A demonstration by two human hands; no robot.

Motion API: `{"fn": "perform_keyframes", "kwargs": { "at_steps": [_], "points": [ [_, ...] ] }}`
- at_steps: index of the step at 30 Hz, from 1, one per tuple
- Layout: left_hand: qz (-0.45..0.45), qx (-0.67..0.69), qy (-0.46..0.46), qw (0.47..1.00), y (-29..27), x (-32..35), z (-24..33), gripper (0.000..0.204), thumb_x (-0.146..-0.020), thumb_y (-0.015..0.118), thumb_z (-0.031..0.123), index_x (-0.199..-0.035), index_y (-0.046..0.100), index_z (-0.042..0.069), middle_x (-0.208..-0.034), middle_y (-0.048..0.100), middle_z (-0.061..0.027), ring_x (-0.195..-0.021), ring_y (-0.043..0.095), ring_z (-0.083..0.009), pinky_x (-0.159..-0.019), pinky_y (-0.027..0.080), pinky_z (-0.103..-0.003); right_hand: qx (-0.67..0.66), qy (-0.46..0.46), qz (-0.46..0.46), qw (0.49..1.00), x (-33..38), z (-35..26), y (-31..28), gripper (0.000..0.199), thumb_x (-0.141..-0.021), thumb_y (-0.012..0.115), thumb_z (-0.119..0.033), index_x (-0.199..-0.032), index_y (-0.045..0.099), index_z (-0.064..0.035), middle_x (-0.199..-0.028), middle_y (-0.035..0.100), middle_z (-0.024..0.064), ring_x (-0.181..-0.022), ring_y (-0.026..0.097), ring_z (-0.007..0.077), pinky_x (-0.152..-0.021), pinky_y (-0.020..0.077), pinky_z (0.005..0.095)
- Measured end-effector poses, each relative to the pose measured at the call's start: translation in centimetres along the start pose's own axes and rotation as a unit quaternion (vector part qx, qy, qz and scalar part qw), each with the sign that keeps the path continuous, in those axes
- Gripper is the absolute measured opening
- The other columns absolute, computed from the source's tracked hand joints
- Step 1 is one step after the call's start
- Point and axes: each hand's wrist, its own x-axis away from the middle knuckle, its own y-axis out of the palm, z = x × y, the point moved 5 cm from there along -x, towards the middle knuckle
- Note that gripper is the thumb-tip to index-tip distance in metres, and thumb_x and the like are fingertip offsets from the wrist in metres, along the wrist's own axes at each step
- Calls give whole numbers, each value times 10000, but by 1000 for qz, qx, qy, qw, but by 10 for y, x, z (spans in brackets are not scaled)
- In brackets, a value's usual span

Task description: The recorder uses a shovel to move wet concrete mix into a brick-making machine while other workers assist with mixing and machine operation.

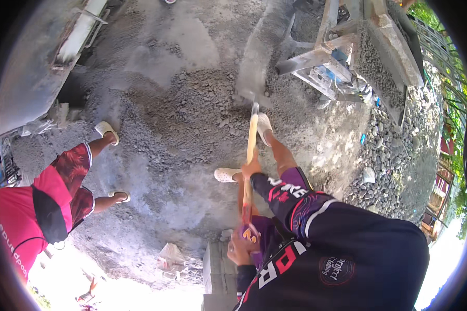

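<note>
A shovel [252, 136] with a pale wooden shaft slants from my body down to the ground. Its metal head lies low at the edge of a heap of loose grey-brown mix [192, 106], and dust colour makes the blade hard to make out. My right hand [251, 165] is closed round the middle of the shaft. Lower in the view, my left hand [238, 250] is closed at the reddish top end of the handle, its grip partly hidden. My light clogs stand close beside the shaft, one [264, 128] near the shovel's head.
Another person [46, 199] in a pink shirt stands at left, facing the heap. A dusty metal machine frame [342, 57] is at upper right, with gravel [394, 166] below it. Grey concrete blocks [216, 267] and a torn sack [172, 259] lie near the bottom. A large metal panel [31, 67] fills the upper left.
</note>
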Motion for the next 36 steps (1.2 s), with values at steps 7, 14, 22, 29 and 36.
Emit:
{"fn": "perform_keyframes", "kwargs": {
  "at_steps": [7,14,22,29,36],
  "points": [
    [163,232,-175,943,-120,62,-62,376,-937,511,384,-873,630,33,-500,470,-46,-383,509,-184,-339,426,-340,-43,-167,10,985,128,58,30,754,-775,580,-7,-1440,236,-101,-1229,538,128,-629,624,321,-451,515,396],
    [237,81,125,960,21,-2,-43,416,-950,466,407,-869,613,26,-506,477,-22,-384,475,-170,-344,406,-325,-64,-231,14,971,49,-108,-44,950,-817,548,-20,-1547,-29,-209,-1126,594,236,-599,627,279,-514,538,371],
    [-55,454,-107,883,374,-138,163,397,-943,577,421,-727,480,104,-597,467,-25,-509,518,-199,-514,454,-333,55,-301,0,952,-247,-348,-93,794,-860,627,-193,-1519,193,-110,-846,649,196,-565,653,232,-495,550,370],
    [-65,459,-174,869,395,-125,175,417,-953,566,425,-725,473,89,-609,482,-43,-470,475,-170,-484,428,-324,134,-330,67,932,-299,-324,-105,803,-855,587,-194,-1529,156,-119,-875,667,242,-616,676,307,-547,552,404],
    [80,396,-217,889,190,17,2,375,-936,572,416,-813,564,62,-638,535,-26,-554,582,-175,-476,455,-312,196,-166,-62,965,-118,-126,-76,992,-826,599,-227,-1533,-85,-98,-1012,648,310,-847,681,397,-778,542,436]
  ]
}}
